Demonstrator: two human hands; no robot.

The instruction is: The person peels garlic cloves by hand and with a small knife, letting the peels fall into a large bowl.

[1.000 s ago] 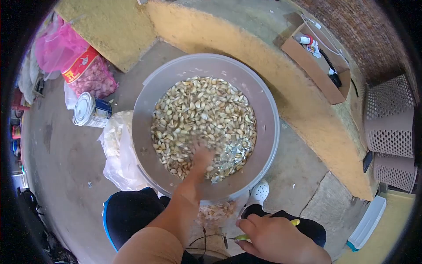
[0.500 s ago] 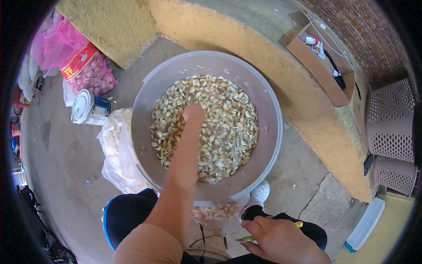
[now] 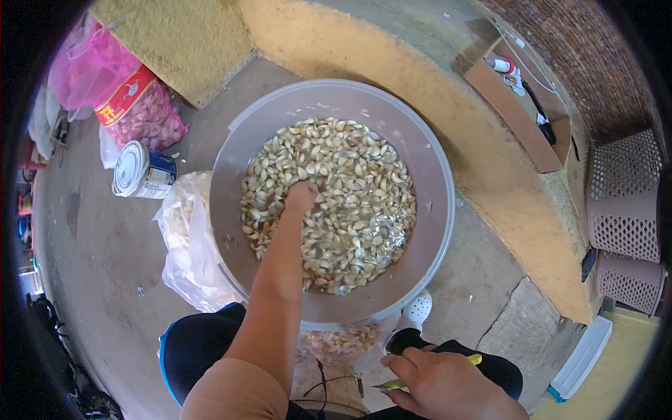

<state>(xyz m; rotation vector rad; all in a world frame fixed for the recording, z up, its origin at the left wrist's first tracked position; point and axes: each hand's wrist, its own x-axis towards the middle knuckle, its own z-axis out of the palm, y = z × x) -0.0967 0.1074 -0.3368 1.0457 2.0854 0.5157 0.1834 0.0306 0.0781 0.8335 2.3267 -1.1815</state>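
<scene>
A wide greyish plastic tub (image 3: 437,231) holds many garlic cloves (image 3: 353,150) in water. My left hand (image 3: 303,196) reaches in left of the middle; its fingers dip among the cloves and are mostly hidden. Over my right knee, my right hand (image 3: 451,383) is closed round a small knife (image 3: 393,384). The knife's yellow-green end pokes out beyond the knuckles, and its tip points left. Below the tub's near rim, a clear bag (image 3: 343,341) of pale pinkish pieces sits between my legs.
A white plastic bag (image 3: 192,245) leans against the tub's left side. Behind it stand a lidded can (image 3: 145,170) and a pink mesh sack (image 3: 147,119) of garlic. An open cardboard box (image 3: 514,115) rests on the yellow ledge (image 3: 504,231), with perforated baskets (image 3: 623,231) further right.
My left hand has drawn slightly toward me through the cloves, and the water and cloves around it have shifted. My right hand still grips the knife in about the same place.
</scene>
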